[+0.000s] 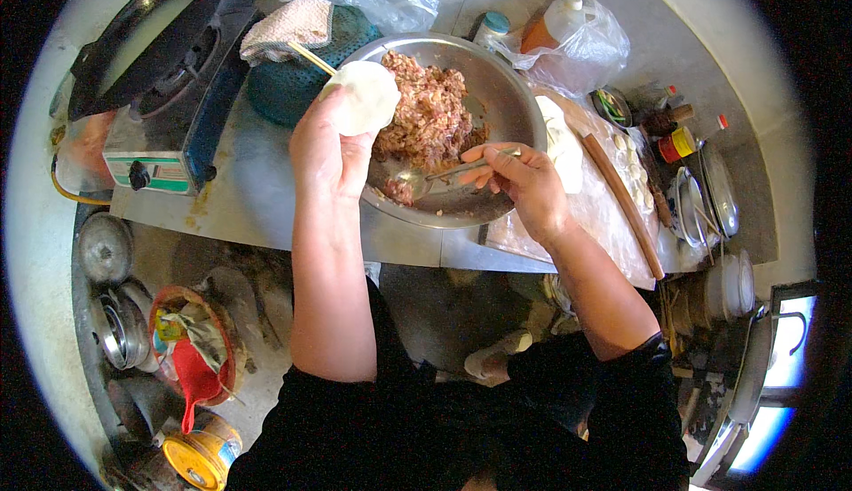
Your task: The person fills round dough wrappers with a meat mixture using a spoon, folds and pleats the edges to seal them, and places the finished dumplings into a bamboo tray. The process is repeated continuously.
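A flat, round dough wrapper (364,98) lies across the fingers of my left hand (329,152), held over the left rim of a wide stainless steel bowl (516,85). Minced filling (426,105), probably meat, is heaped in the bowl. My right hand (532,178) grips the handle of a metal spoon (459,170), its head low inside the bowl beside a small lump of filling (399,191). Chopsticks (311,58) jut out at the upper left behind the wrapper, their other ends hidden.
To the right, a wooden rolling pin (622,205), a pile of wrappers (562,152) and small dough pieces (636,175) rest on a floured board (592,235). A gas stove (160,138) carries a wok (150,32) at left. Behind stand a green basket (279,92) and a bagged jug (566,25).
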Action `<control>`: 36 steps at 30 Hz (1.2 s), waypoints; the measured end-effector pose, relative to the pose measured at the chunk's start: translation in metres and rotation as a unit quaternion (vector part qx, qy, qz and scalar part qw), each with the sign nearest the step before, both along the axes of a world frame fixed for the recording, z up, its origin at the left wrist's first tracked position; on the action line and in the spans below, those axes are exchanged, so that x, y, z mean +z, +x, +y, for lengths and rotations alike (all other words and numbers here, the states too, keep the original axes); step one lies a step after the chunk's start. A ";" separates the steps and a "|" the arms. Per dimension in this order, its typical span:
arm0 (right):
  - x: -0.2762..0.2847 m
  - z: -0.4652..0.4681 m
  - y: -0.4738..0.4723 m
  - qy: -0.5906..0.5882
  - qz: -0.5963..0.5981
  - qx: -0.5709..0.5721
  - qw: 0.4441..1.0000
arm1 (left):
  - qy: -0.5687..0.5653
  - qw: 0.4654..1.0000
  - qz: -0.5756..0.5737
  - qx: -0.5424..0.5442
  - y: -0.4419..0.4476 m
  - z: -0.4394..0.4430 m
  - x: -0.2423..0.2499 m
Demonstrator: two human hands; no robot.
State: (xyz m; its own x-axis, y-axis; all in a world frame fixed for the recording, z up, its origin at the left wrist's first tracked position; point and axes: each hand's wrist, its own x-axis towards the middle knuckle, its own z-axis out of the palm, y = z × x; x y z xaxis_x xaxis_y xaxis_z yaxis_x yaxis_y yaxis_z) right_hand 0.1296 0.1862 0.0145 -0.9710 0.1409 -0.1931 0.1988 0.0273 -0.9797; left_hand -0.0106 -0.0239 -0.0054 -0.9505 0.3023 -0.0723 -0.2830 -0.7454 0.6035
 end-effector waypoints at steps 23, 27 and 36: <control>0.020 -0.017 0.016 0.510 0.455 0.032 0.729 | 0.040 0.984 -0.072 -0.159 0.028 0.013 0.019; 0.009 -0.018 0.024 0.555 0.451 0.064 0.696 | 0.107 0.973 -0.113 -0.171 0.026 0.013 0.019; 0.034 -0.013 0.025 0.515 0.466 -0.004 0.719 | 0.005 0.990 -0.083 -0.112 0.027 0.014 0.012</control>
State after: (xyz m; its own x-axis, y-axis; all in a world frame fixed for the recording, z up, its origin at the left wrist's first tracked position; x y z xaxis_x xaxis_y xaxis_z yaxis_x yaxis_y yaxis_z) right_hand 0.1545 0.1732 0.0485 -0.6101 -0.2513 0.7514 -0.5269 0.8370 -0.1479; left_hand 0.0161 -0.0102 0.0068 -0.8347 0.5058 -0.2180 -0.5367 -0.6581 0.5281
